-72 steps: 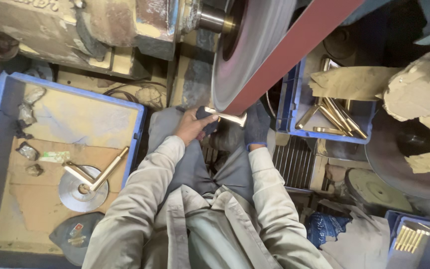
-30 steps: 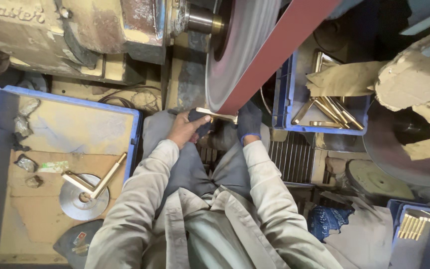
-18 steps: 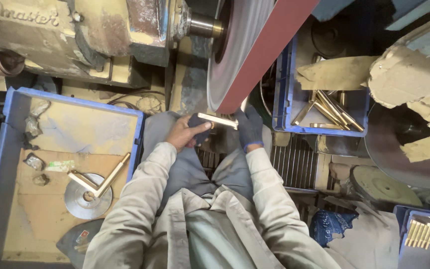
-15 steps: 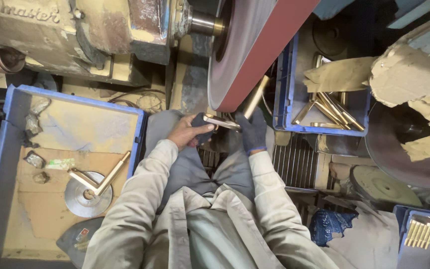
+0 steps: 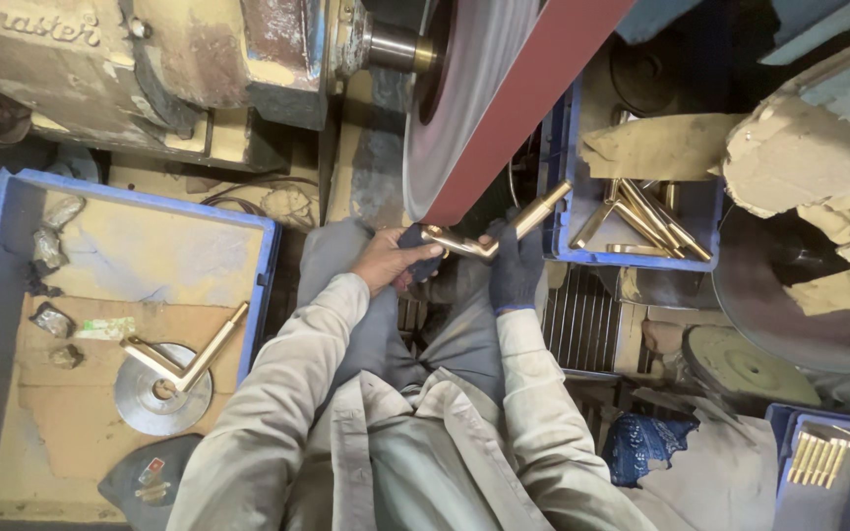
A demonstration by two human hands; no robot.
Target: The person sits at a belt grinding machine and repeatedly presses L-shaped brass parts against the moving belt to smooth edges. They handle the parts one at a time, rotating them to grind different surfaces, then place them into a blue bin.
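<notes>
An L-shaped brass piece (image 5: 489, 232) is held by both hands just below the red sanding belt (image 5: 523, 98) that runs over a grey wheel (image 5: 464, 79). My left hand (image 5: 386, 261), bare with a dark rag, grips one end at the belt's lower edge. My right hand (image 5: 516, 265), in a dark blue glove, holds the piece at the bend; its other arm points up to the right.
A blue tray (image 5: 7, 295) on the left holds a similar brass piece (image 5: 184, 359) on a metal disc. A blue bin (image 5: 558, 177) on the right holds several brass pieces. A motor housing (image 5: 150, 69) stands at top left. Another bin (image 5: 819, 482) sits bottom right.
The brass piece was turned in my hands: earlier it lay flat against the belt, now one arm sticks up to the right. Both hands stayed by the wheel.
</notes>
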